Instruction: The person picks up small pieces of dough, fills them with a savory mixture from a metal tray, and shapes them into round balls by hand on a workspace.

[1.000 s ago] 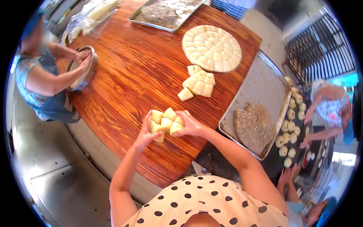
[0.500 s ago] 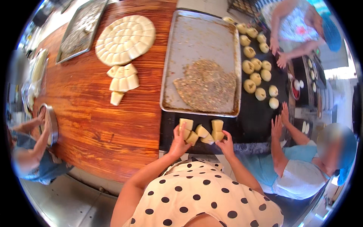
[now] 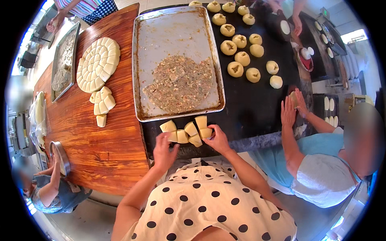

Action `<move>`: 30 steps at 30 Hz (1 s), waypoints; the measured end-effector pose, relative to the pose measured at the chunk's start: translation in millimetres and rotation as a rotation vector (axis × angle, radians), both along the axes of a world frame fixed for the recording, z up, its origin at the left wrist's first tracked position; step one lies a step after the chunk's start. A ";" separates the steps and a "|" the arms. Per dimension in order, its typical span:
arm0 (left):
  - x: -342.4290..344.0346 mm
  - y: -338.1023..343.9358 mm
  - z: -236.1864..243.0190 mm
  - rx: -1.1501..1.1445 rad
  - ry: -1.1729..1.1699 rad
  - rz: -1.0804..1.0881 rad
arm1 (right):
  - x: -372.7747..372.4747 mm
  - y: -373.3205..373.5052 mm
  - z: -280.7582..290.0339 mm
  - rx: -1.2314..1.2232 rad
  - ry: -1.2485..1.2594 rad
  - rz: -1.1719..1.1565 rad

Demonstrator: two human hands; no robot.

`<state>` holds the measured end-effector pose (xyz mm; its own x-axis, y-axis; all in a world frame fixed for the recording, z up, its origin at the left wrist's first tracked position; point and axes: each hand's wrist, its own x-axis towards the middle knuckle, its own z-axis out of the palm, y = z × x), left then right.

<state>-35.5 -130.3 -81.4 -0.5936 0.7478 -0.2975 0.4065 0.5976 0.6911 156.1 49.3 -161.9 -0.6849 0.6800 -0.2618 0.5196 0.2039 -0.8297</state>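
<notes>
Several pale dough chunks (image 3: 182,136) lie on the black worktop just below a metal tray (image 3: 177,36) holding a flat seeded, chopped mixture (image 3: 177,84). My left hand (image 3: 165,150) is open at the chunks' lower left, fingers apart and nothing gripped. My right hand (image 3: 217,140) has thumb and fingers around the rightmost lower chunk. On the wooden table (image 3: 92,152), to the left, lie a round slab of scored dough (image 3: 97,64) and a smaller scored group (image 3: 102,102).
Dough balls (image 3: 235,69) cover the worktop's upper right. A co-worker (image 3: 317,168) presses hands at the right; another (image 3: 52,188) works at a round pan (image 3: 64,158), lower left. A second tray (image 3: 62,68) and plastic-bagged material (image 3: 39,116) lie left; more people stand beyond.
My hands have carried the dough chunks from over the wooden table to the black worktop and spread them out; my left hand has since let go. The view has turned rightward.
</notes>
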 end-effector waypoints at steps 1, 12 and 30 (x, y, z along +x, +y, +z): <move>7.5 10.2 1.3 0.048 0.129 -0.266 | 1.5 1.6 -0.9 -0.009 0.009 -0.003; 47.4 114.7 -20.8 0.216 0.257 -0.722 | 64.5 86.9 2.9 -0.836 0.051 -0.291; 138.4 220.6 -88.9 0.124 -0.660 -0.328 | 91.0 93.4 -6.8 0.092 0.031 -0.523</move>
<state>102.9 90.3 -170.2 -0.0619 0.9070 -0.4165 0.0275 0.4187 0.9077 247.1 142.7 -168.7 -0.2545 0.9520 -0.1702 0.5467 -0.0035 -0.8373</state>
